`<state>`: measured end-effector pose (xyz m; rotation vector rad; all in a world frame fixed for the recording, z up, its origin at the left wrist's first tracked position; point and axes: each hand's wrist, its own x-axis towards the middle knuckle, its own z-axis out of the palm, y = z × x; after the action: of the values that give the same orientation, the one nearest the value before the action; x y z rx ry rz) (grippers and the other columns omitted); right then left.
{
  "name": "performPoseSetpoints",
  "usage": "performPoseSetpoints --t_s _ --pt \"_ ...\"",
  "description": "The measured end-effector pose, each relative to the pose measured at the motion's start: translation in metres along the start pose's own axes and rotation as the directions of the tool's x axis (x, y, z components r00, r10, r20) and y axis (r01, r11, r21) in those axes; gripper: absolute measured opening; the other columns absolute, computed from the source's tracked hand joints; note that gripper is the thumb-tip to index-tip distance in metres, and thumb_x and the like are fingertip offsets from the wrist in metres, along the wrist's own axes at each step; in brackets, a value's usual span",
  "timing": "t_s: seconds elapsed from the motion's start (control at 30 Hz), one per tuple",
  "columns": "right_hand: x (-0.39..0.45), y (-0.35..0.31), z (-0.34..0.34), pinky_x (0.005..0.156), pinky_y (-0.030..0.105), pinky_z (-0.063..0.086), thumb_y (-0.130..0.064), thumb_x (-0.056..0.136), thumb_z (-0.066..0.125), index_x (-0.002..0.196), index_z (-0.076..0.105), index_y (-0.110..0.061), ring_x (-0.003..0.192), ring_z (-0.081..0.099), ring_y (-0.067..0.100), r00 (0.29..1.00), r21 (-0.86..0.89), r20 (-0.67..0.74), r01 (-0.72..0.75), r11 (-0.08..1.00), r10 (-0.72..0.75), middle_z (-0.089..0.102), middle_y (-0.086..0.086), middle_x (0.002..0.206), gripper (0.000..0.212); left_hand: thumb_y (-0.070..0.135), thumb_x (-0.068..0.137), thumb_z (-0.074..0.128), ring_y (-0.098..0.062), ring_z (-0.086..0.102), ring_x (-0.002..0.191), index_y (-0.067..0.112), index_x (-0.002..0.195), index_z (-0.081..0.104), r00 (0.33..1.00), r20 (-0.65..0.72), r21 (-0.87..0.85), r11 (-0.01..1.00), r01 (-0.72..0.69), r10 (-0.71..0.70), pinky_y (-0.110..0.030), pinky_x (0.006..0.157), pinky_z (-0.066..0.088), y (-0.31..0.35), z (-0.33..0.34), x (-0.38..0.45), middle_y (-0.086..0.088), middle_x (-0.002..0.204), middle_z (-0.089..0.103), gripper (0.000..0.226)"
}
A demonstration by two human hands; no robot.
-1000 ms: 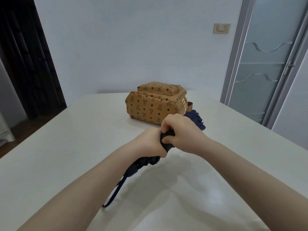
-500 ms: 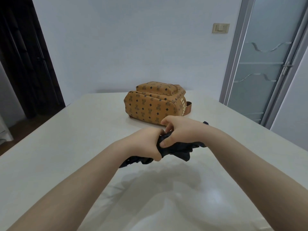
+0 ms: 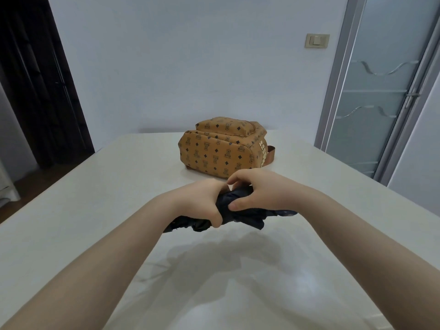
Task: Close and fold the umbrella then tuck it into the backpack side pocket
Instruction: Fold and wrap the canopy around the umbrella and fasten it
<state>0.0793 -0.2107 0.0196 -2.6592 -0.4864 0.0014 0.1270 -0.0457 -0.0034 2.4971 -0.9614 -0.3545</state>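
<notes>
A collapsed dark navy umbrella (image 3: 247, 216) lies roughly level in the air just above the white table (image 3: 95, 210), its loose fabric bunched. My left hand (image 3: 204, 201) is clenched around its left part. My right hand (image 3: 259, 191) grips the fabric just to the right, thumb underneath, fingers arched over the top. The two hands touch each other. Much of the umbrella is hidden by them. A tan patterned backpack (image 3: 221, 151) lies flat on the table right behind my hands, with gold studs on its right side.
A brown strap (image 3: 270, 154) pokes out at the backpack's right. The table's edges run off to the left and right. Behind stand a pale wall, a dark doorway (image 3: 35, 79) at the left and a frosted glass door (image 3: 381, 91) at the right.
The umbrella has swung from pointing away and down to lying roughly level. Its hanging strap has gone out of sight, and my right hand has shifted its grip on the fabric.
</notes>
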Motion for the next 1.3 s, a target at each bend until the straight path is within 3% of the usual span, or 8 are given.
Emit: performPoseSetpoints --t_s 0.1,0.3,0.5,0.67,0.87,0.97,1.13,1.3 --pt "-0.006 0.001 0.001 0.069 0.012 0.042 -0.036 0.074 0.069 0.114 0.054 -0.028 0.093 0.051 0.006 0.994 0.004 -0.091 0.063 0.998 -0.062 0.056 -0.012 0.105 0.044 0.017 0.050 0.070 -0.020 0.066 0.067 0.025 0.084 0.056 1.000 0.003 -0.071 0.997 0.029 -0.029 -0.029 0.054 0.053 -0.005 0.000 0.001 -0.004 0.079 0.066 0.037" --pt "-0.013 -0.002 0.008 0.087 0.034 0.043 -0.025 0.069 0.072 0.106 0.060 -0.026 0.100 0.048 0.014 0.965 -0.102 -0.148 0.202 0.974 -0.216 0.059 -0.007 0.105 0.039 0.019 0.048 0.071 -0.028 0.069 0.068 0.032 0.087 0.061 1.000 0.012 -0.183 0.983 0.007 -0.005 -0.048 0.056 0.059 -0.010 0.000 0.000 -0.005 0.080 0.068 0.043" --pt "-0.016 -0.002 0.015 0.087 0.032 0.040 -0.023 0.070 0.073 0.098 0.065 -0.022 0.100 0.051 0.019 0.920 -0.146 -0.240 0.283 0.948 -0.311 0.064 -0.001 0.107 0.029 0.017 0.049 0.071 -0.035 0.068 0.076 0.029 0.084 0.062 0.999 0.038 -0.278 0.961 -0.014 0.025 -0.052 0.064 0.058 -0.012 0.001 0.000 -0.012 0.087 0.068 0.038" --pt "-0.015 -0.001 0.021 0.085 0.032 0.040 -0.019 0.073 0.073 0.091 0.070 -0.017 0.097 0.054 0.023 0.892 -0.172 -0.296 0.301 0.938 -0.340 0.066 0.002 0.104 0.019 0.019 0.049 0.073 -0.022 0.068 0.067 0.037 0.074 0.063 0.999 0.038 -0.285 0.958 -0.015 0.027 -0.032 0.056 0.056 -0.010 0.001 0.001 -0.001 0.078 0.068 0.032" --pt "-0.019 -0.003 0.027 0.079 0.037 0.045 -0.001 0.071 0.069 0.071 0.070 -0.008 0.091 0.057 0.028 0.816 -0.210 -0.374 0.390 0.897 -0.442 0.068 0.009 0.096 0.007 0.017 0.052 0.072 -0.015 0.067 0.061 0.034 0.072 0.063 0.999 0.048 -0.335 0.942 0.013 0.003 -0.025 0.053 0.051 -0.013 -0.002 0.002 0.007 0.067 0.067 0.028" --pt "-0.023 0.000 0.031 0.067 0.031 0.047 0.001 0.073 0.066 0.071 0.064 -0.007 0.078 0.056 0.022 0.810 -0.157 -0.413 0.386 0.909 -0.415 0.067 0.006 0.084 0.008 0.013 0.055 0.072 -0.018 0.066 0.060 0.027 0.074 0.063 0.999 0.036 -0.400 0.916 0.037 -0.025 -0.027 0.050 0.051 -0.018 -0.005 0.000 0.004 0.064 0.068 0.025" --pt "-0.027 0.003 0.035 0.061 0.013 0.047 0.003 0.082 0.056 0.079 0.056 -0.013 0.061 0.059 -0.006 0.908 0.146 -0.379 0.247 0.958 -0.177 0.061 -0.002 0.068 0.016 0.007 0.055 0.069 -0.033 0.065 0.066 0.000 0.096 0.057 0.993 -0.001 -0.543 0.834 0.100 -0.120 -0.030 0.049 0.050 -0.025 -0.012 -0.001 -0.024 0.080 0.064 0.043" --pt "-0.022 -0.002 0.035 0.070 0.013 0.045 0.003 0.080 0.060 0.100 0.061 -0.014 0.070 0.055 0.005 0.913 0.123 -0.383 0.198 0.972 -0.138 0.058 -0.007 0.081 0.026 0.003 0.058 0.065 -0.031 0.062 0.065 -0.007 0.103 0.055 0.994 0.008 -0.601 0.794 0.089 -0.106 -0.029 0.049 0.051 -0.026 -0.010 -0.004 -0.038 0.104 0.059 0.047"
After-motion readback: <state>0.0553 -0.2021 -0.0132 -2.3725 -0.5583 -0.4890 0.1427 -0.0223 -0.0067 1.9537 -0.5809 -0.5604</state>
